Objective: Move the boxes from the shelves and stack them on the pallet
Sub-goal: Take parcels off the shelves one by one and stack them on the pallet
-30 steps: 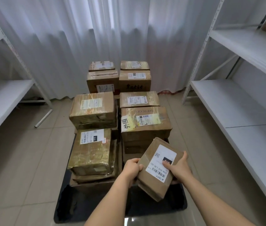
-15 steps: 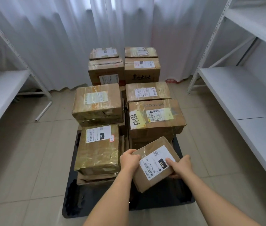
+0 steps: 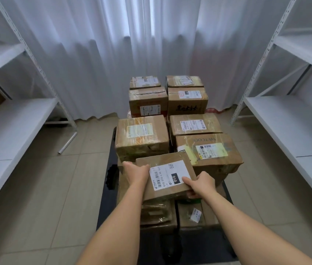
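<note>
I hold a flat brown box (image 3: 165,175) with a white "010" label over the near stacks on the black pallet (image 3: 109,180). My left hand (image 3: 135,172) grips its left edge, and my right hand (image 3: 199,185) grips its near right corner, thumb on top. Several taped cardboard boxes stand stacked on the pallet behind it: a tall one (image 3: 141,136) at the left and a wide one with a yellow label (image 3: 208,150) at the right. Low boxes (image 3: 191,215) lie under the held box, partly hidden.
White metal shelves line both sides: the left rack (image 3: 15,119) and the right rack (image 3: 289,119). White curtains (image 3: 132,44) hang at the back. A clear plastic roll (image 3: 68,143) lies on the tiled floor beside the left rack.
The held box has moved left and forward, from over the pallet's bare right front to above the near stacks. The view has come closer and tilted up.
</note>
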